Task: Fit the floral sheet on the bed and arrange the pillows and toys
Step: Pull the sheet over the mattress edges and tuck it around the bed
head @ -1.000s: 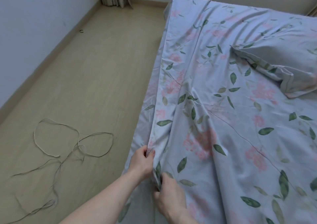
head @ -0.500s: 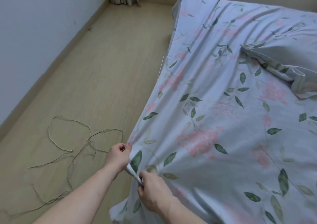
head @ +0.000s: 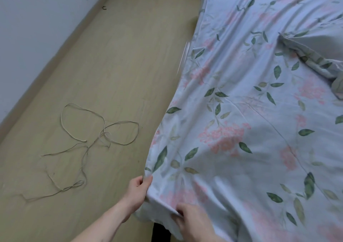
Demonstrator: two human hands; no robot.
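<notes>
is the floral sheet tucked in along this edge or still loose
Loose. The floral sheet edge is lifted off the bed, pinched by the left hand and right hand, its rim hanging free above the floor.

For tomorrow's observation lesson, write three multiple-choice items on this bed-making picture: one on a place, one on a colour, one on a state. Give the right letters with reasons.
1. Where does the tangled string lie?
A. on the floor left of the bed
B. on the pillow
C. over the person's arm

2. What colour are the flowers on the floral sheet?
A. yellow
B. pink
C. purple

3. What is the left hand doing?
A. hanging free
B. pressing flat on the floor
C. gripping the sheet's edge

Answers:
1 A, its loops lie on the tan floor, apart from the bed.
2 B, pink clusters sit among green leaves.
3 C, its fingers curl round the fabric edge; the right hand holds the sheet close by.
</notes>
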